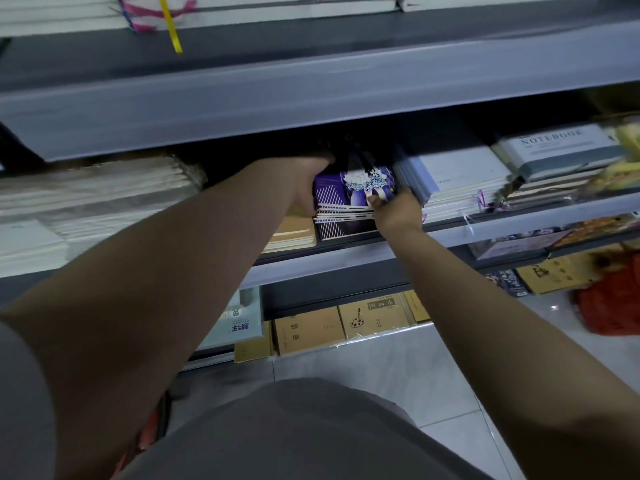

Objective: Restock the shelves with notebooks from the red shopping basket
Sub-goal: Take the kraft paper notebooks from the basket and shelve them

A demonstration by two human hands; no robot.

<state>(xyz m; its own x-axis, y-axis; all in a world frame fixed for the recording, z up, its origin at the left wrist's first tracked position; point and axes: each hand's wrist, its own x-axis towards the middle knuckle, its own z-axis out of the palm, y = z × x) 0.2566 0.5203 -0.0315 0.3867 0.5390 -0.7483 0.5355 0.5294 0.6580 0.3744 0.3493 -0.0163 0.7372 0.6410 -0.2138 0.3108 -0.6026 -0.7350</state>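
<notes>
A stack of purple notebooks [349, 195] with white flower print lies on the middle shelf [346, 258]. My left hand [308, 188] grips the stack's left side, its fingers reaching back into the dark under the upper shelf. My right hand [394, 206] holds the stack's right front corner, thumb on the top cover. A red shopping basket [609, 306] sits on the floor at the far right, blurred. Another red shape [145, 441] shows low at the left beside my body; what it is cannot be made out.
Tan notebooks [294, 233] lie left of the purple stack and white stacks [97, 195] further left. Grey-blue notebooks [460, 178] and a stack marked NOTEBOOK [561, 147] stand to the right. The upper shelf edge [311, 98] overhangs. Brown exercise books [339, 323] fill the bottom shelf.
</notes>
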